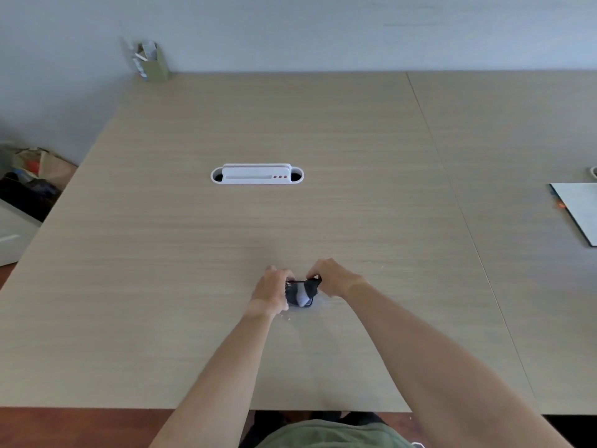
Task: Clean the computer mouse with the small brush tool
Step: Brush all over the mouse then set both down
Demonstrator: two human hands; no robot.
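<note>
Bare left hand [273, 291] and right hand [334, 279] fingers clasp a rounded, seemingly glossy black-and-grey mouse [302, 293] on woodgrain table [290, 130].

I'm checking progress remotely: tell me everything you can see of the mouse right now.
The mouse is black with a pale grey patch, looks like plastic, and sits low on the wooden table, near its front edge. The left hand grips its left side; the right hand pinches its far right end. Fingers hide much of it. No brush is discernible.
</note>
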